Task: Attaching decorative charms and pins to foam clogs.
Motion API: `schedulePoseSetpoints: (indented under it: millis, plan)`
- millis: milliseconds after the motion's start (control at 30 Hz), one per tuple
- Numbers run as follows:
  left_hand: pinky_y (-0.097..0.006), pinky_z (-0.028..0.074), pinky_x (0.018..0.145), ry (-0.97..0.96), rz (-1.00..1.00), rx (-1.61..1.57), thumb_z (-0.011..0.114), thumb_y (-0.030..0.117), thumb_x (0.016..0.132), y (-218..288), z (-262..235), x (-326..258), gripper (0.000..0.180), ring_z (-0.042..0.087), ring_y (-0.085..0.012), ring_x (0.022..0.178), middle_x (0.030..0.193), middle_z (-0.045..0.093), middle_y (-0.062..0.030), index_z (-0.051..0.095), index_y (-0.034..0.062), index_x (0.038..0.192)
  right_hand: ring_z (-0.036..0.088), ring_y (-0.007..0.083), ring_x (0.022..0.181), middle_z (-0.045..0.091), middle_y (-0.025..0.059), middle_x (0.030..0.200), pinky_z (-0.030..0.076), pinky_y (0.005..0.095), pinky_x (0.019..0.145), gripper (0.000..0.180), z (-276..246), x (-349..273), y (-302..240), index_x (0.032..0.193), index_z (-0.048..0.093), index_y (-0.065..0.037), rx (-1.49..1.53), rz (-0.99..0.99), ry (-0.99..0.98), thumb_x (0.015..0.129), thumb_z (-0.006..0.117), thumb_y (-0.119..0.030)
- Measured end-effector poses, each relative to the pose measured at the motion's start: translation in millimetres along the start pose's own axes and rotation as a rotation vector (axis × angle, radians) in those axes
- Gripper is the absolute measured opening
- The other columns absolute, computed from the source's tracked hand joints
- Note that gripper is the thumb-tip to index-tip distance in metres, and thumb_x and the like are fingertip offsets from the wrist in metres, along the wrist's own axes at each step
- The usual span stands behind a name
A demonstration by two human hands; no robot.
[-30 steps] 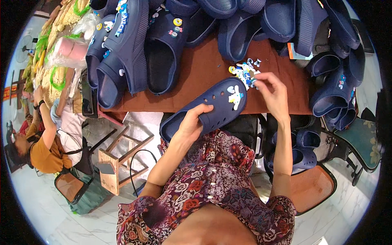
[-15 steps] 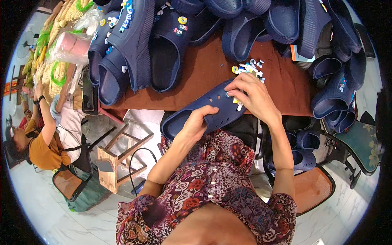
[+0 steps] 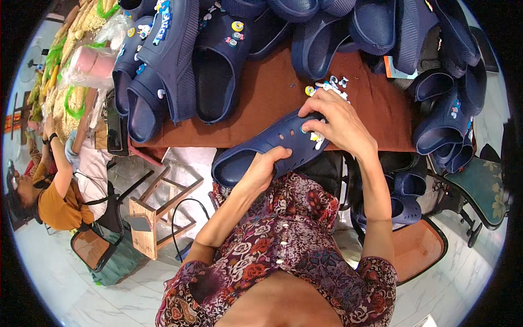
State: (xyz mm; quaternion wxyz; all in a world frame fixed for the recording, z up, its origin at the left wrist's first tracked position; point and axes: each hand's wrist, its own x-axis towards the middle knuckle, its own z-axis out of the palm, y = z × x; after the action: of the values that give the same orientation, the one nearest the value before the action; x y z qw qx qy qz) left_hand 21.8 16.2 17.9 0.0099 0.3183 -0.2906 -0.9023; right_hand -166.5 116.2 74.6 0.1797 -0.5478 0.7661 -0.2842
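Observation:
A navy foam clog (image 3: pixel 239 163) lies tilted across my lap at the table's near edge, its toe toward the right. My left hand (image 3: pixel 260 168) grips its side, thumb on top beside the vent holes and fingers hidden beneath. Over the toe, my right hand (image 3: pixel 335 122) is curled, thumb and forefinger at a small charm (image 3: pixel 303 129) set at one hole; the fingers hide part of it. White and yellow charms (image 3: pixel 317 140) sit on the toe next to my thumb. Just beyond my right hand lies a small heap of loose charms (image 3: pixel 331 87) on the brown cloth.
Several navy clogs (image 3: pixel 218 82) crowd the far side of the brown-covered table (image 3: pixel 267 87), some with charms. More clogs (image 3: pixel 406 210) lie below at right, near a chair (image 3: pixel 419 248). At left are a wooden stool (image 3: pixel 144 223) and another person (image 3: pixel 62 191) working by yellowish bundles.
The view has shifted slightly, and the clog with both hands sits a little further left in it. My right thumb and forefinger stay at the charm on the toe.

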Motion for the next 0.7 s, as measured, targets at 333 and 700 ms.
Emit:
schedulePoseSetpoints:
  millis: [333,700]
  plan:
    - [-0.037,0.052,0.094,0.084,-0.06,-0.054,0.061,0.004,0.078,11.4,5.4,3.8,0.042,0.066,-0.0231,0.101,0.113,0.066,-0.0118,0.06,-0.0011,0.12,0.055,0.0289,0.093,0.057,0.0084,0.092,0.043,0.0403,0.081,0.021,9.7,-1.3,8.2,0.088,0.066,-0.006,0.042,-0.045,0.071,0.074,0.075,-0.019]
    - [-0.04,0.05,0.099,0.019,-0.072,-0.147,0.06,0.015,0.088,19.1,-5.0,1.3,0.043,0.063,-0.0256,0.109,0.122,0.062,-0.0156,0.053,-0.0052,0.126,0.054,0.0273,0.098,0.057,0.0067,0.096,0.042,0.0399,0.088,0.02,22.8,-11.4,9.6,0.091,0.07,-0.007,0.116,-0.015,0.175,0.079,0.073,-0.023]
